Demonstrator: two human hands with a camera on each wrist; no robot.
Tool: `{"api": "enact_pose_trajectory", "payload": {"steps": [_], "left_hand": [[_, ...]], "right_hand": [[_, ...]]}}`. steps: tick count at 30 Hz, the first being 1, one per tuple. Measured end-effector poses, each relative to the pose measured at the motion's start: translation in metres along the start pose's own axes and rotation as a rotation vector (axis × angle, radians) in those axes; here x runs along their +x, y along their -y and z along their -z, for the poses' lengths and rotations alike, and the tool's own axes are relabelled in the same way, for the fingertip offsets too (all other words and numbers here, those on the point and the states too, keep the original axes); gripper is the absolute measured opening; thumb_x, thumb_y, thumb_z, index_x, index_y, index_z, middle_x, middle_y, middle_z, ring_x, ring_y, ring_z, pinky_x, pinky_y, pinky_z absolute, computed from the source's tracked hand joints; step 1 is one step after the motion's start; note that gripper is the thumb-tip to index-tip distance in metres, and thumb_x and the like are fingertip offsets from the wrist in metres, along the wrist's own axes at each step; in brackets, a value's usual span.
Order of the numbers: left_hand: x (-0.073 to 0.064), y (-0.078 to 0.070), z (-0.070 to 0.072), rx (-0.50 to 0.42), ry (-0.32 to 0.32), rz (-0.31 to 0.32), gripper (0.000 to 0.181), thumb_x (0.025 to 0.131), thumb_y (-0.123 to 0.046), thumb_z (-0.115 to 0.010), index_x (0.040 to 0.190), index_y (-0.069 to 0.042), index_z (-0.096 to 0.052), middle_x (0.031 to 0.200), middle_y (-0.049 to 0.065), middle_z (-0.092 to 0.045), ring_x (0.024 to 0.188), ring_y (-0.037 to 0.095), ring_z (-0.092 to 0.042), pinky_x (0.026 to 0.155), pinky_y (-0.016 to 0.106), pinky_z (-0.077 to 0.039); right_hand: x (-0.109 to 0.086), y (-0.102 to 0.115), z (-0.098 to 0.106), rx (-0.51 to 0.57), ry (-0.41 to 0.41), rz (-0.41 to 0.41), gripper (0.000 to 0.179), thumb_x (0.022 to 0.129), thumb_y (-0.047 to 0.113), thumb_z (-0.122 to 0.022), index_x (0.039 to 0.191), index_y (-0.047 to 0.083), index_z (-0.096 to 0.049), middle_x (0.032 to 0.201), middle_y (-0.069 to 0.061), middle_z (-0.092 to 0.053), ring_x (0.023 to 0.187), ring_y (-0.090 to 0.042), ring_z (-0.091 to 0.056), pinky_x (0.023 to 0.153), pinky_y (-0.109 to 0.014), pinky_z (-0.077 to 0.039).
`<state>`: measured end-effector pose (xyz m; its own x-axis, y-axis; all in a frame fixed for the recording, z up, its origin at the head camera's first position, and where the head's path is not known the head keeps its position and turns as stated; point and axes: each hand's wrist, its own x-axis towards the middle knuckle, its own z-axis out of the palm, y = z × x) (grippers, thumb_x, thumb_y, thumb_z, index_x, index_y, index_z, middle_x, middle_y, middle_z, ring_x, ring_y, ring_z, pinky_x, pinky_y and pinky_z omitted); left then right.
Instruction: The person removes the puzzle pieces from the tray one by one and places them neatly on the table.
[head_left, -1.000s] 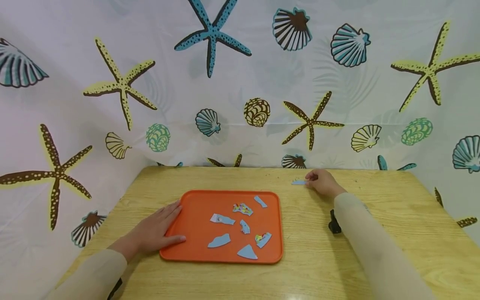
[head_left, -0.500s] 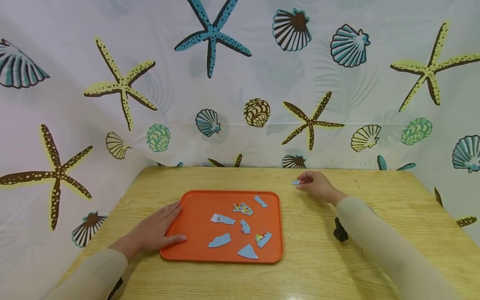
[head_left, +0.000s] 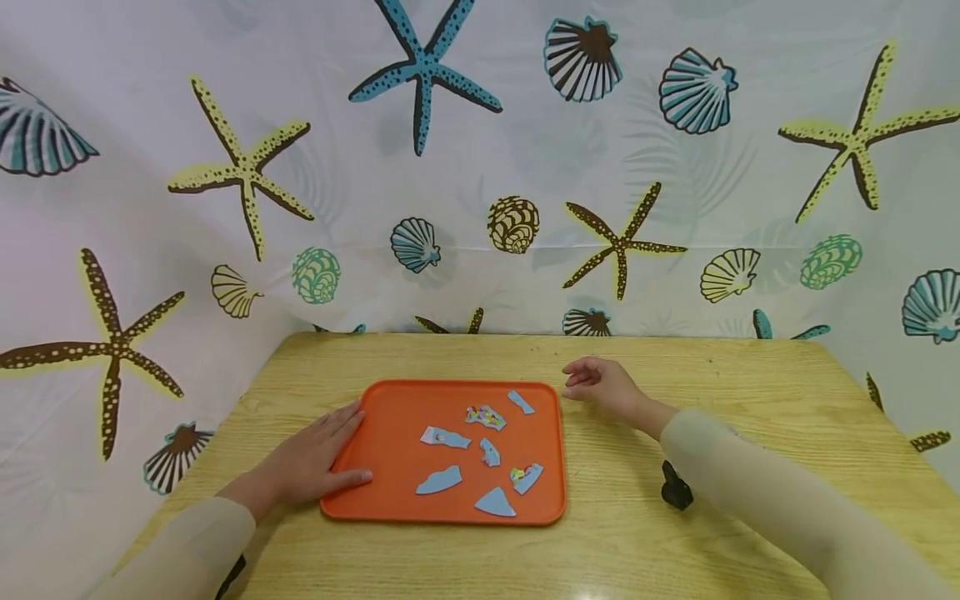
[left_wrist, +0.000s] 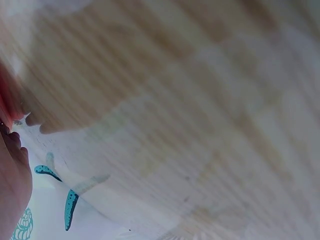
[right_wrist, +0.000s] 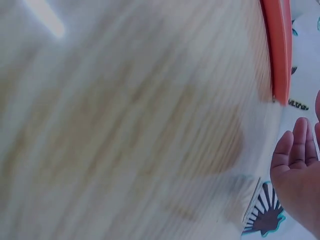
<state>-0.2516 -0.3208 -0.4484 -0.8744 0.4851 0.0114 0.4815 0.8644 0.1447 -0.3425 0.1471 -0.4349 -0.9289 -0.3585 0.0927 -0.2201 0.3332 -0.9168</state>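
An orange tray (head_left: 397,417) lies on the wooden table with several flat, irregular light-blue pieces on it, among them a pointed piece (head_left: 495,503) and a curved one (head_left: 439,481). Two bear coloured bits, such as this decorated piece (head_left: 486,417). My left hand (head_left: 315,457) rests on the tray's left rim, fingers extended and thumb over the inside. Beyond the far right corner is my right hand (head_left: 606,388), above the table, fingers bent and thumb apart from the fingertips. The right wrist view shows its palm side (right_wrist: 300,175); no piece is visible there.
The wooden table (head_left: 772,417) extends on both sides of the tray. A white curtain (head_left: 480,167) printed with starfish and shells hangs behind and at the sides. A black object (head_left: 677,487) shows under the right sleeve.
My right hand has moved left and nearer from the back of the table. The light-blue piece at its fingertips is no longer visible. The left hand stays put.
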Motion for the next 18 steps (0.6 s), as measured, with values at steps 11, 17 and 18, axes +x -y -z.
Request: {"api": "enact_pose_trajectory", "payload": {"steps": [11, 17, 18], "left_hand": [[0.001, 0.005, -0.006, -0.002, -0.017, -0.005, 0.099, 0.088, -0.072, -0.046, 0.152, 0.001, -0.027, 0.159, 0.013, -0.020, 0.141, 0.038, -0.024, 0.113, 0.053, -0.021], [0.001, 0.006, -0.005, -0.004, -0.015, -0.009, 0.099, 0.088, -0.072, -0.045, 0.152, 0.002, -0.027, 0.159, 0.014, -0.020, 0.142, 0.038, -0.024, 0.113, 0.053, -0.020], [0.001, 0.006, -0.005, -0.004, -0.013, -0.006, 0.099, 0.088, -0.073, -0.045, 0.152, 0.001, -0.026, 0.159, 0.014, -0.020, 0.142, 0.038, -0.024, 0.113, 0.053, -0.020]], "right_hand": [[-0.026, 0.006, -0.023, 0.076, 0.161, 0.028, 0.041, 0.085, 0.003, -0.074, 0.121, -0.010, -0.060, 0.103, -0.019, -0.064, 0.087, -0.020, -0.059, 0.070, -0.025, -0.051], [-0.037, 0.011, -0.030, 0.075, 0.248, 0.046, 0.040, 0.083, 0.003, -0.076, 0.119, -0.008, -0.063, 0.103, -0.021, -0.063, 0.080, -0.022, -0.056, 0.066, -0.024, -0.049], [-0.038, 0.011, -0.031, 0.069, 0.259, 0.046, 0.040, 0.082, 0.004, -0.077, 0.118, -0.008, -0.063, 0.103, -0.019, -0.063, 0.079, -0.021, -0.055, 0.065, -0.024, -0.047]]}}
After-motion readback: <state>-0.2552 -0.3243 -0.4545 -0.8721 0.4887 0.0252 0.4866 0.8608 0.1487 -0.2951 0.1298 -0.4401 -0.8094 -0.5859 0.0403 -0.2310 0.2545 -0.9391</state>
